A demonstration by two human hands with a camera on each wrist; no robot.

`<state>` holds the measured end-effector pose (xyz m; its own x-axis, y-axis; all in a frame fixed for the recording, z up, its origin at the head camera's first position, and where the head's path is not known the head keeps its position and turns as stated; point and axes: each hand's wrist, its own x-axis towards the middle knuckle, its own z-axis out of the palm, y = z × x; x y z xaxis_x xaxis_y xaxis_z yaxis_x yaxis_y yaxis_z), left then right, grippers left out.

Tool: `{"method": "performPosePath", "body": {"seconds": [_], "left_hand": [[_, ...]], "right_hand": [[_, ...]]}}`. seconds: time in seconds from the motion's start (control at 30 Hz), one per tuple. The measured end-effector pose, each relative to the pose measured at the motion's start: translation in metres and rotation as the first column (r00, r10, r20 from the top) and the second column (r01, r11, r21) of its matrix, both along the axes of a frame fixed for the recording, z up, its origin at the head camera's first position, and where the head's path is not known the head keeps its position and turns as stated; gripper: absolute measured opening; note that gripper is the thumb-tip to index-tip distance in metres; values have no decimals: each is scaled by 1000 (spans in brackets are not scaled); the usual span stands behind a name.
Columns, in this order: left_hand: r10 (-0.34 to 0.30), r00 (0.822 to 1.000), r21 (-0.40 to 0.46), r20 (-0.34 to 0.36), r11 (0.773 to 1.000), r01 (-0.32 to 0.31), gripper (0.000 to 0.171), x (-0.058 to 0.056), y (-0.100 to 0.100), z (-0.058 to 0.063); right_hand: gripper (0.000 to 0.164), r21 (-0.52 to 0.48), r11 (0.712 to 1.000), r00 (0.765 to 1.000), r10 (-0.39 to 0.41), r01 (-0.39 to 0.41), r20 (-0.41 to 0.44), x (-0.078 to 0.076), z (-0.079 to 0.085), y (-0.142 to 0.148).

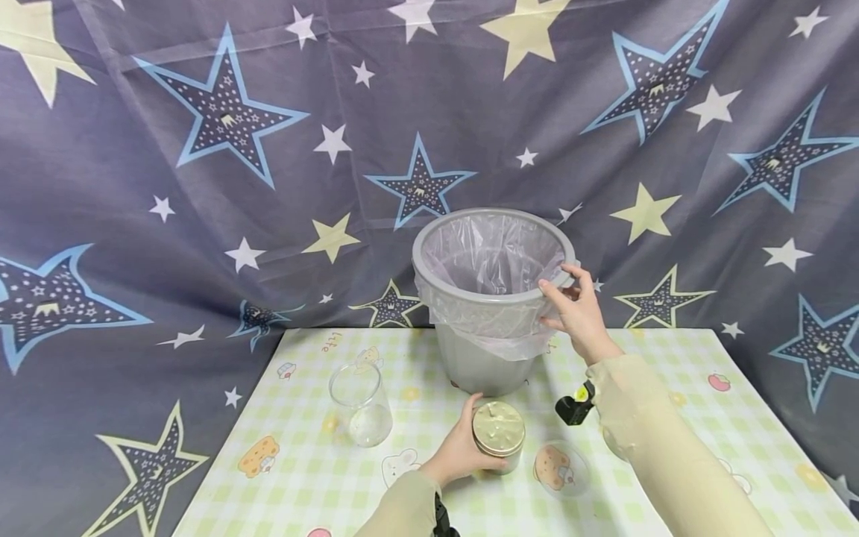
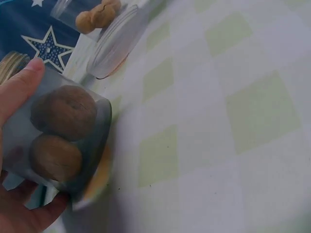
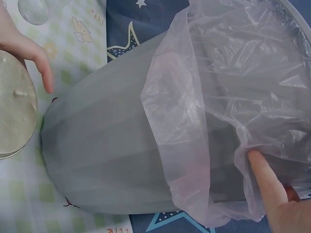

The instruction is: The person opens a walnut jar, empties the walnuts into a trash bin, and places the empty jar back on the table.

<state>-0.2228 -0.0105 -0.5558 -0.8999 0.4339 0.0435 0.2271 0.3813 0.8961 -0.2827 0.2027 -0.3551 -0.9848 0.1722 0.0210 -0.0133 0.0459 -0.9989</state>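
My left hand [image 1: 463,447] grips a clear jar [image 2: 92,116] round its side, low over the tablecloth. Two brown walnuts [image 2: 70,114] show through its wall, and its gold lid [image 1: 499,426] faces up. At the far side of the table stands a grey trash can [image 1: 470,350], lined with a thin pinkish plastic bag [image 1: 496,321] folded over the rim. My right hand [image 1: 580,309] holds the can's right rim, fingers over the edge and a fingertip pressing the loose bag outside. The can's floor is hidden from the head view.
An open clear plastic jar [image 1: 362,403] stands left of the trash can. A clear round lid [image 2: 116,43] lies right of the held jar. Beyond it, another clear container [image 2: 63,8] shows brown round pieces. A star-patterned curtain [image 1: 322,283] hangs behind the table.
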Motion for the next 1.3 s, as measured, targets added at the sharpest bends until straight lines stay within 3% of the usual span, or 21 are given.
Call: {"method": "performPosePath", "body": {"seconds": [0.3,0.9,1.3], "left_hand": [[-1,1000,-25,15,1000,1,110,-1,1,-3],[0,1000,41,29,999,-1,102,-1,-3,-7],[-1,999,75,41,997,-2,102,0,-13,-1]], "right_hand": [[64,-7,1000,1000,0,0,-4,1,1,-1],[64,-17,1000,1000,2,-2,6,1,2,-4],[65,-23,1000,1000,1,-1,4,3,3,-3]]}}
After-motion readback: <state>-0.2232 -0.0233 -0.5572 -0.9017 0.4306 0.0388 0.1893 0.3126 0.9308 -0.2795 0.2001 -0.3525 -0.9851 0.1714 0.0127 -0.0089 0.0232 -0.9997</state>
